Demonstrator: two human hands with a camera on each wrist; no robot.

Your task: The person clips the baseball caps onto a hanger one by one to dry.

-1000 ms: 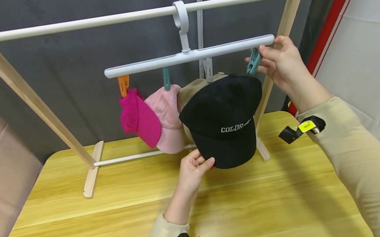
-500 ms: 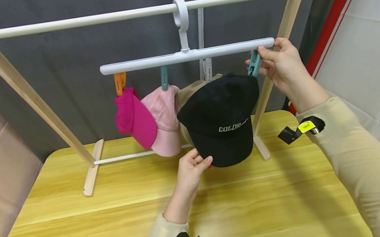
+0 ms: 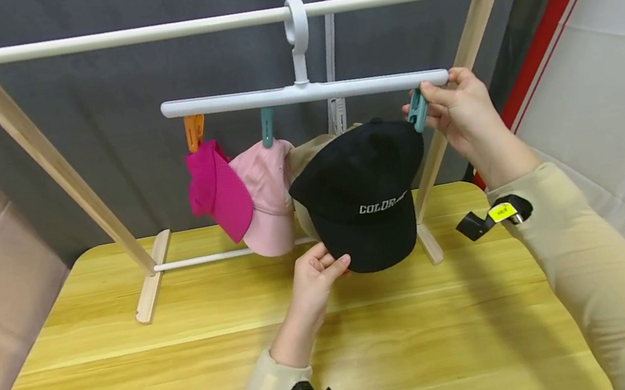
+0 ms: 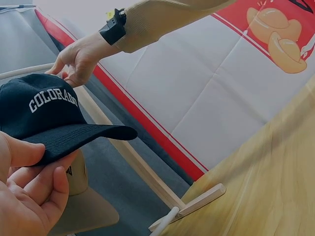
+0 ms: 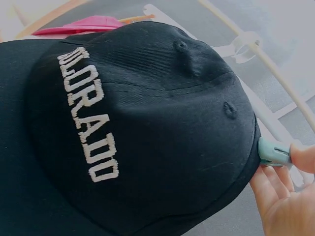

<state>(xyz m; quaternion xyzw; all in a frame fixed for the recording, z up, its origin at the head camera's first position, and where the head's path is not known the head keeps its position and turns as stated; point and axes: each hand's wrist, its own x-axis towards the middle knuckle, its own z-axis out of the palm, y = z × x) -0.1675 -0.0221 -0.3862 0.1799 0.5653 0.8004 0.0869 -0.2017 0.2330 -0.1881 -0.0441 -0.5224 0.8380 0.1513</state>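
Observation:
A black cap (image 3: 365,180) with COLORADO lettering faces me, below the right half of a white hanger (image 3: 250,100). My left hand (image 3: 315,282) pinches the left side of its brim between thumb and fingers. At the hanger's right end, my right hand (image 3: 460,107) pinches a teal clothespin (image 3: 418,110). In the right wrist view the tip of that clothespin (image 5: 273,151) meets the cap's edge; how far it bites is hard to tell. A beige cap (image 3: 297,157) hangs partly hidden behind the black one, below a grey clothespin (image 3: 340,115).
Left along the hanger, an orange clothespin (image 3: 195,133) holds a magenta cap (image 3: 220,192) and a teal one (image 3: 267,127) holds a pink cap (image 3: 267,195). The hanger hooks over the white rail (image 3: 113,39) of a wooden rack (image 3: 53,166) on a wooden table (image 3: 134,383).
The hanger's left end has risen and its right end has dipped slightly. The clothespin in my right hand has come upright at the black cap's edge. The cap has shifted slightly left and up.

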